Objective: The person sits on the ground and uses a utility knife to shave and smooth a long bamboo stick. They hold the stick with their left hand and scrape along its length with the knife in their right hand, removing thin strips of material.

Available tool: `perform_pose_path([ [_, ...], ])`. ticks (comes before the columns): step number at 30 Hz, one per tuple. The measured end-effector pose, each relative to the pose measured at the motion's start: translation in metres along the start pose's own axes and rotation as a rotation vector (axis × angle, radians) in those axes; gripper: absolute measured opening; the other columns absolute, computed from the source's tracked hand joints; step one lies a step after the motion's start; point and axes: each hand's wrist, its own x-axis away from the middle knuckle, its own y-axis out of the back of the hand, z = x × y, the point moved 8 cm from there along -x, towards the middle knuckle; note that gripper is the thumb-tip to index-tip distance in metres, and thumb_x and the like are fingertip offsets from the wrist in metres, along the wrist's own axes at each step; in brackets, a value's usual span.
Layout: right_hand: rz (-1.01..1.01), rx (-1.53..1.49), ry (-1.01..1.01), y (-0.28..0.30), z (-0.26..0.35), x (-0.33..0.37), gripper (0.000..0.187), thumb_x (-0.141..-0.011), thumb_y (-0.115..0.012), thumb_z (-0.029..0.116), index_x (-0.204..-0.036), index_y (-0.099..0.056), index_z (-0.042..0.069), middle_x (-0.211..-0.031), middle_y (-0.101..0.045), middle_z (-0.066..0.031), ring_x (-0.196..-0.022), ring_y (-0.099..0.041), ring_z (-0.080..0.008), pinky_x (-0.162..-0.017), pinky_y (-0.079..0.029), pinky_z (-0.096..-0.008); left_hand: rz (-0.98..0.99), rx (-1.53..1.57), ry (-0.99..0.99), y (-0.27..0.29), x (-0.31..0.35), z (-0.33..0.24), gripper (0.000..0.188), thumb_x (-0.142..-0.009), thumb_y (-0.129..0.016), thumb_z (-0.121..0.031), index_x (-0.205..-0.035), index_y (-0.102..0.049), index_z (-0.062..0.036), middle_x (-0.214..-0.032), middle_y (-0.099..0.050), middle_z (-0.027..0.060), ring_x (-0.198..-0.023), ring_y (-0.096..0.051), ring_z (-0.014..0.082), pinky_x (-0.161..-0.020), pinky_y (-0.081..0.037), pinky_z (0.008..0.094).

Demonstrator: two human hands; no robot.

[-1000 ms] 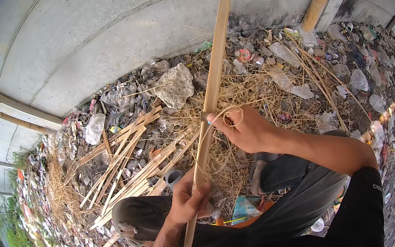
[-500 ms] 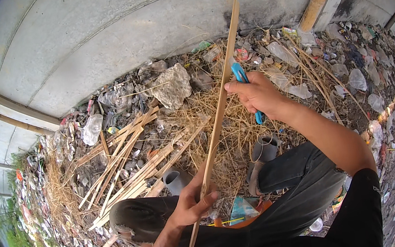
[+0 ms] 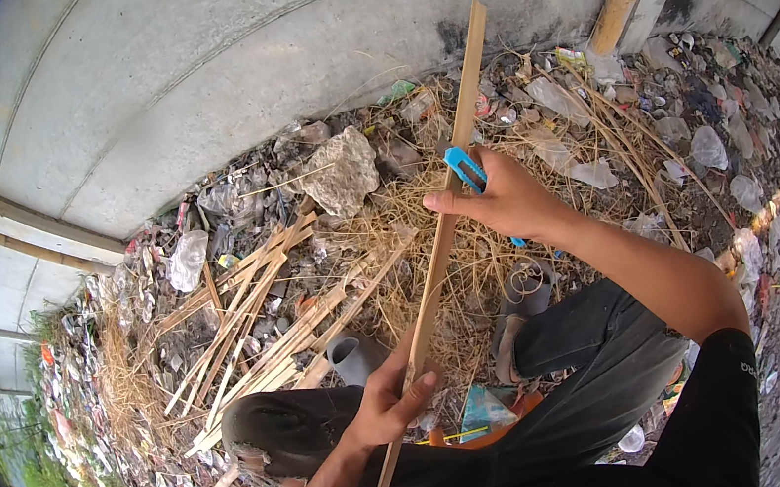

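Note:
A long, thin bamboo strip [image 3: 433,267] slants from the lower edge up toward the wall. My left hand [image 3: 395,404] is closed round its lower part, near my left knee. My right hand [image 3: 501,196] grips a light-blue box cutter [image 3: 466,169], its dark blade lying against the strip's upper part. The right thumb reaches across onto the strip just below the blade. Most of the cutter's handle is hidden inside my palm; its blue end shows below the hand.
Cut bamboo strips [image 3: 259,337] lie in a pile at left. Dry shavings [image 3: 459,308] cover the ground between two grey pipe pieces [image 3: 351,357]. A pale rock [image 3: 340,173] sits before the concrete wall [image 3: 283,49]. Plastic litter [image 3: 708,154] spreads right; long thin sticks [image 3: 621,151] lie there.
My right hand has turned and shifted slightly, bringing the cutter's blade across the strip and the thumb farther over it. The strip's top end leans slightly more to the right.

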Motion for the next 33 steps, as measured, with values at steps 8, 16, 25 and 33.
perform_pose_path([
  [8,-0.162,0.178,0.076,0.060,0.032,-0.023,0.061,-0.088,-0.079,0.060,-0.077,-0.072,0.000,-0.054,-0.052,-0.0030,-0.049,-0.055,-0.0119,-0.046,-0.042,-0.0354,-0.009,0.083,0.038,-0.005,0.004,0.005,0.070,-0.110,-0.056,-0.015,-0.169,-0.018,-0.0081,-0.086,-0.058,0.0002,-0.066,-0.050,0.0063,-0.062,-0.044,0.0235],
  [16,0.227,0.222,0.208,0.003,0.060,0.020,0.054,-0.086,-0.083,0.054,-0.074,-0.075,0.002,-0.051,-0.058,-0.0084,-0.049,-0.061,-0.0231,-0.054,-0.048,-0.0389,-0.081,0.098,0.130,0.002,0.000,0.012,0.069,-0.111,-0.058,-0.016,-0.169,-0.022,-0.0085,-0.085,-0.053,-0.0038,-0.065,-0.046,0.0046,-0.060,-0.040,0.0229],
  [25,0.220,0.197,0.443,-0.031,0.058,0.037,0.012,-0.085,-0.076,0.019,-0.089,-0.076,0.009,-0.069,-0.067,-0.0167,-0.069,-0.069,-0.0399,-0.062,-0.052,-0.0502,-0.138,0.063,0.116,0.012,-0.004,0.002,0.069,-0.110,-0.057,-0.014,-0.169,-0.022,-0.0082,-0.081,-0.051,-0.0048,-0.060,-0.044,0.0042,-0.056,-0.037,0.0220],
  [33,0.791,0.239,0.556,-0.099,0.071,0.101,0.012,-0.081,-0.077,0.016,-0.088,-0.072,0.007,-0.069,-0.069,-0.0130,-0.065,-0.069,-0.0358,-0.058,-0.053,-0.0438,-0.202,0.095,0.036,0.031,-0.006,0.010,0.072,-0.108,-0.057,-0.012,-0.169,-0.019,-0.0071,-0.075,-0.051,-0.0052,-0.058,-0.043,0.0039,-0.053,-0.038,0.0221],
])
